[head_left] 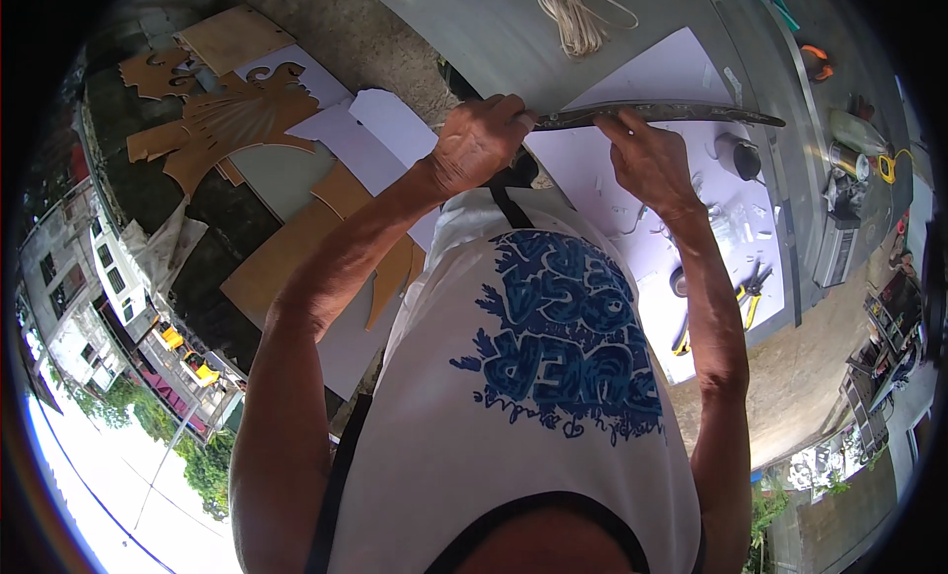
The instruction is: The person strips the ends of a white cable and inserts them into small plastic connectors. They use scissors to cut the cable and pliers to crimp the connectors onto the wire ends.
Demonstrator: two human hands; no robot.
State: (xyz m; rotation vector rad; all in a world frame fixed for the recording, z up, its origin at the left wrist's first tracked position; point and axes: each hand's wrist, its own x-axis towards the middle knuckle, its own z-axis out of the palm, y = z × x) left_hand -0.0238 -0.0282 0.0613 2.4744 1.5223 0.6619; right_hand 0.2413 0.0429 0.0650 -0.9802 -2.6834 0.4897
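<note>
Grey surface [681, 3] at upper right, its edges bowed by the lens; on it, a large white sheet [652, 70]; beyond the sheet, a coil of pale cord [571, 21]; farther right, an orange item [818, 55]; on the sheet, a dark cup [736, 155], yellow-handled pliers [756, 282] and small scraps [763, 235].

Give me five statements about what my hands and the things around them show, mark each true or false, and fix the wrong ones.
1. The left hand and right hand both hold the long dark strip. True.
2. The bundle of cord hangs from the left wrist. False: it lies on the grey table, beyond the hands.
3. The yellow-and-black pliers lie on the white sheet. True.
4. The brown cut-out panels are to the right of both hands. False: they are to the left.
5. The shirt is plain black. False: it is white with a blue print.
</note>
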